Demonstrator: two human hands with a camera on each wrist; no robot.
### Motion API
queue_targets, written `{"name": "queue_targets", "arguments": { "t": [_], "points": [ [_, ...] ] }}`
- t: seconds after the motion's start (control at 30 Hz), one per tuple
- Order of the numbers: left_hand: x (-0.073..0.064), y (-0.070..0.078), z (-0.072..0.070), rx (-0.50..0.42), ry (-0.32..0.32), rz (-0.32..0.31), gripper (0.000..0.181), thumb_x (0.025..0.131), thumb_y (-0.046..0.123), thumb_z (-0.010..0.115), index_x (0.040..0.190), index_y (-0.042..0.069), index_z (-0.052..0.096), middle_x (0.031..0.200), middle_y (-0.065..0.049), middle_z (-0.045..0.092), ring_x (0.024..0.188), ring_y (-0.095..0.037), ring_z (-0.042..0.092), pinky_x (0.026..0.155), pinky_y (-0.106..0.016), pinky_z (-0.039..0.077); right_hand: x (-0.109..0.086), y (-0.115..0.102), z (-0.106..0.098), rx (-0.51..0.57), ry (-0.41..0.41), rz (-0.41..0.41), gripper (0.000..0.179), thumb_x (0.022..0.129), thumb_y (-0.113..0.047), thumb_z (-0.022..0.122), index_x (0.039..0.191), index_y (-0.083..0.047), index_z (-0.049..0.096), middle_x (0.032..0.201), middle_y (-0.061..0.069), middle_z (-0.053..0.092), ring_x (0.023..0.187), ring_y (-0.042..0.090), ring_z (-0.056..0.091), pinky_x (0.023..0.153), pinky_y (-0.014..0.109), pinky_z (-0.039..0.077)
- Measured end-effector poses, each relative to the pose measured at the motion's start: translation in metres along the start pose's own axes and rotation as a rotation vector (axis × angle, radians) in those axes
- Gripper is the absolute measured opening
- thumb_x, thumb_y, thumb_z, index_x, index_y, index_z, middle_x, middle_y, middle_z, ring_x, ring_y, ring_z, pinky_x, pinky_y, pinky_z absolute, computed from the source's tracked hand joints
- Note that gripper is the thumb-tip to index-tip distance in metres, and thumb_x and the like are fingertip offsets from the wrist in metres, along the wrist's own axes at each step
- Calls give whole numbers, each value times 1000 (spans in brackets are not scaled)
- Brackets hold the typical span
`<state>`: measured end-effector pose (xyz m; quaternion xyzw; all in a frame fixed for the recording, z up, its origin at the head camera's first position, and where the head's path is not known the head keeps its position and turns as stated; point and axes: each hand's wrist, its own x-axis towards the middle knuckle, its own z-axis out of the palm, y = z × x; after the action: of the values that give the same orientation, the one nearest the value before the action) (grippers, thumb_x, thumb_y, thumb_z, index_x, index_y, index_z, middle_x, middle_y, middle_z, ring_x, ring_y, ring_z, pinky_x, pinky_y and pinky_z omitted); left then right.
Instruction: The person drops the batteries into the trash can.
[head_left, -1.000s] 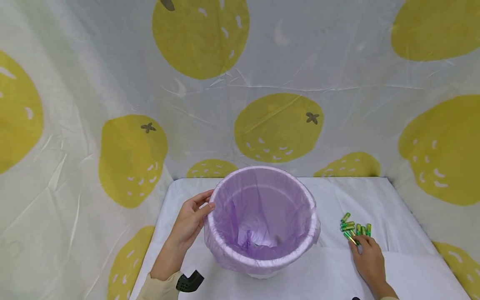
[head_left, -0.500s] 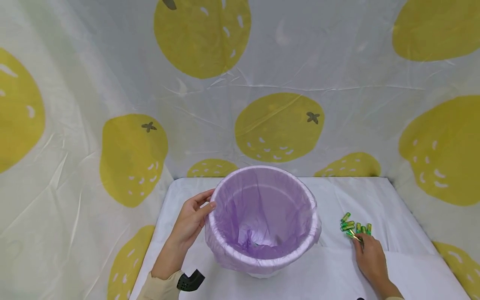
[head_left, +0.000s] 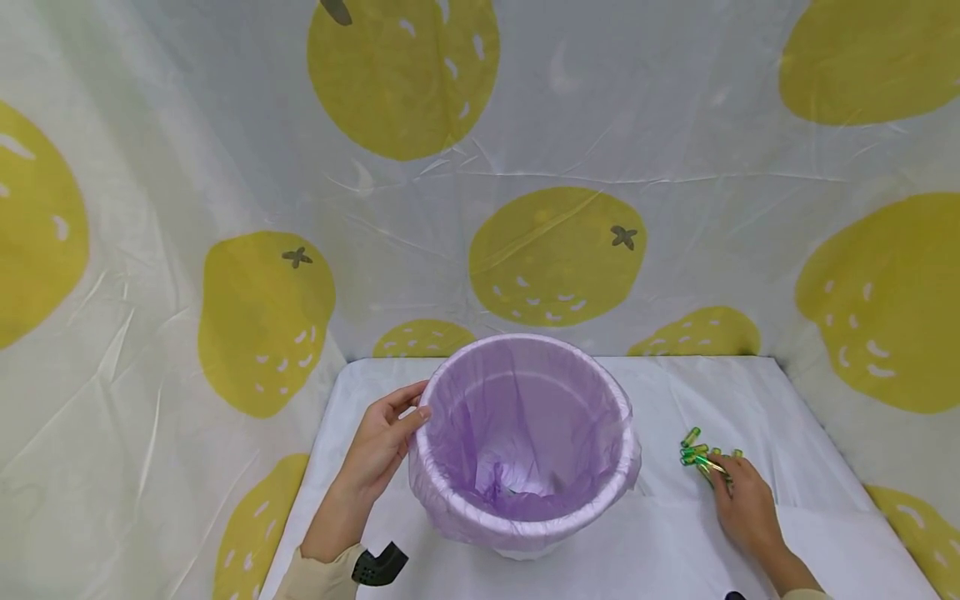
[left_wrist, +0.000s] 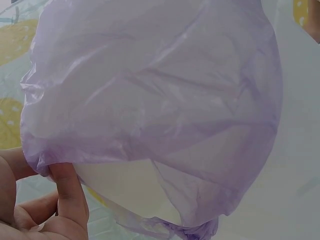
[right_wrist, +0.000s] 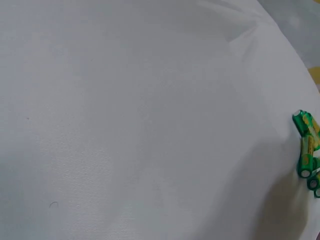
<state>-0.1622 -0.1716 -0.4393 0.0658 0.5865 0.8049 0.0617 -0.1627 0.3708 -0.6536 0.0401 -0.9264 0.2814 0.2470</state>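
Since 0.5 s ago, the right hand (head_left: 750, 507) has moved slightly farther out and to the right over the small green-and-gold batteries (head_left: 696, 450), and it now covers more of those at the right side of the pile. The left hand (head_left: 382, 437) and the bin (head_left: 528, 553) have stayed where they were.

Thumb and fingers of the right hand are drawn nearly together, pinching a battery (head_left: 712, 464) that slants out past the fingertips towards the pile. The view is small and partly blocked by the hand, so there may be more than 1 battery in that grip – I cannot tell. Other batteries lie close together on the white tablecloth (head_left: 660, 558), just beyond and to the left of the fingertips, some side by side and some at angles. In the right wrist view the pile sits at the right edge, cut off by the frame.

The left hand grips the bin's rim at its left side, thumb over the edge and fingers bent round the outside. A thin purple liner (left_wrist: 150, 90) is folded over the rim and hangs loosely down the outside; the left wrist view shows fingers tucked at its lower edge. The bin stands upright on the cloth between the 2 hands – well apart from the batteries.
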Motion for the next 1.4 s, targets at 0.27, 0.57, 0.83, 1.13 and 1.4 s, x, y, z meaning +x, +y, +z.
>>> {"name": "queue_targets", "arguments": {
  "t": [0.27, 0.57, 0.83, 1.13, 1.4],
  "points": [
    [0, -1, 0, 11, 8, -1, 49, 99, -6, 61, 144, -17, 45, 113, -12, 55, 90, -14, 63, 75, -23, 57, 15, -7, -7, 25, 44, -46, 26, 86, 7, 75, 110, 2, 72, 101, 19, 67, 87, 32, 61, 68, 24, 41],
    [0, 0, 1, 6, 2, 13, 48, 99, -6, 61, 144, -15, 46, 111, -11, 55, 88, -14, 63, 73, -22, 56, 31, -22, -14, 54, 49, -103, 29, 83, 9, 77, 111, 3, 72, 102, 19, 67, 87, 32, 61, 70, 17, 41],
    [0, 0, 1, -7, -6, 9, 48, 99, -5, 62, 144, -14, 47, 113, -11, 56, 92, -15, 63, 74, -23, 56, 48, -44, -23, 108, 37, -131, 30, 85, 7, 77, 114, -1, 73, 103, 12, 66, 87, 9, 56, 68, 7, 41],
    [-3, -1, -1, -17, 7, 4, 50, 99, -5, 62, 145, -15, 46, 111, -9, 57, 90, -13, 63, 72, -21, 56, 63, -74, -29, 172, 12, -171, 29, 86, 8, 76, 113, -1, 73, 101, 7, 67, 89, 0, 53, 71, 8, 43],
    [0, -2, 1, -25, 0, 11, 50, 99, -5, 62, 144, -16, 45, 112, -11, 57, 91, -14, 63, 74, -22, 56, 78, -88, -40, 175, 20, -251, 33, 82, 10, 77, 113, -1, 73, 102, 8, 68, 89, 8, 57, 74, 8, 45]
  ]
}}
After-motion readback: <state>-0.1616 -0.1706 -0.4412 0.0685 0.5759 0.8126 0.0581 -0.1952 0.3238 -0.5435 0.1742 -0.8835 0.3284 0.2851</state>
